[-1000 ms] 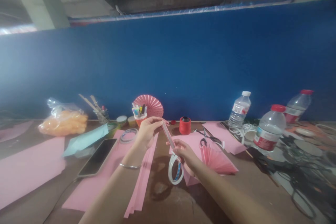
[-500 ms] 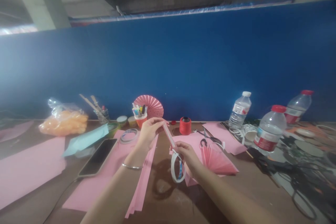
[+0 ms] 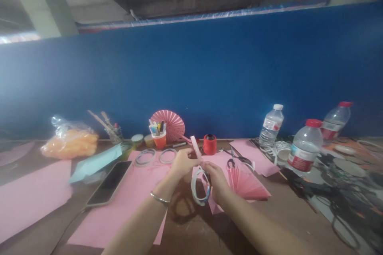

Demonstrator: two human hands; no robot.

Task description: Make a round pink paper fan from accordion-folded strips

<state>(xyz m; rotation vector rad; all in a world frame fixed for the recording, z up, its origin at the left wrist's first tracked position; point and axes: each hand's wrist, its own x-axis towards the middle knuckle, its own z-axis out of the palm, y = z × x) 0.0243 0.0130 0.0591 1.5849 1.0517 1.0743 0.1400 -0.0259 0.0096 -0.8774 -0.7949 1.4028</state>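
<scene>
My left hand, a silver bangle on its wrist, is closed with thumb and finger at the lower part of a narrow folded pink paper strip. The strip stands tilted, its upper end free. My right hand is closed close beside it, at the strip's bottom end, and holds a white roll of tape that hangs below the fingers. Blue shows on the roll's inner side. The fingers hide where tape and strip meet. A pleated pink paper fan lies right of my right hand.
Behind my hands stand a red spool and an orange pen cup. Scissors lie beyond the fan. Two more tape rolls and a phone rest left. Water bottles stand right, among scraps.
My left hand has moved down from the strip's upper end to its lower part, next to my right hand. The strip's top is now free, and the hanging tape roll has turned slightly.
</scene>
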